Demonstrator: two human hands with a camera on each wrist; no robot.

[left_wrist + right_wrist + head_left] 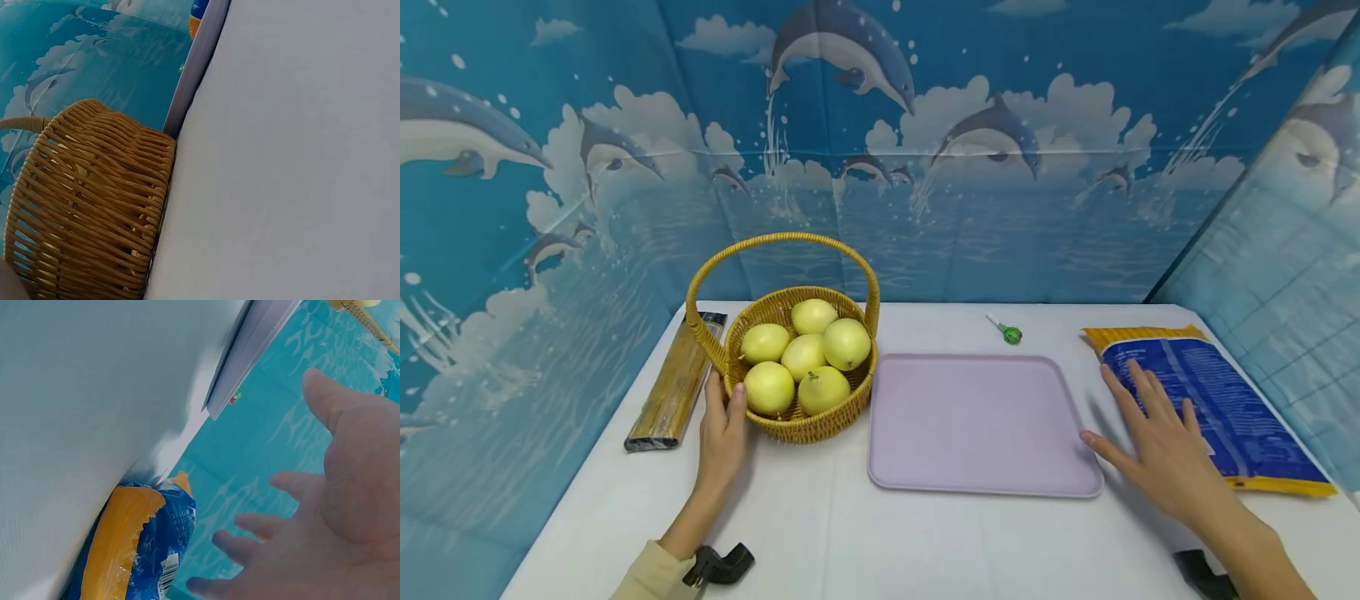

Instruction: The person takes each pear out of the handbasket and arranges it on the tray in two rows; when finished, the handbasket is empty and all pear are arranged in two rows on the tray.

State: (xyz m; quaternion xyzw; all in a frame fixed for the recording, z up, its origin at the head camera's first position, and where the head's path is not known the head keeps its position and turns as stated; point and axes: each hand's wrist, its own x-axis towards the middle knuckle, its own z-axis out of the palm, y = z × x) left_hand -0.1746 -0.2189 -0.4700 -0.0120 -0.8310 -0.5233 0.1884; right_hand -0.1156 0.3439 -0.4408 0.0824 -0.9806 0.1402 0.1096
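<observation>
A golden wicker basket (808, 429) with a tall arched handle stands on the white table, filled with several pale yellow-green round fruits (805, 357). At its left side my left hand (722, 437) touches the wall, thumb near the rim and the visible fingers fairly straight along the outside. In the left wrist view the woven wall (94, 200) fills the left part. My right hand (1165, 446) is spread over the near-left part of a blue and yellow plastic package (1232, 408). Nothing is in its grasp, and the right wrist view shows the fingers (294, 484) spread apart.
A flat lilac tray (981, 425) lies between the basket and the package. Behind it is a small green item with a thin stick (1011, 334). A long brown wrapped bundle (673, 387) with dark ends lies left of the basket. Dolphin-print curtains (850, 208) surround the table.
</observation>
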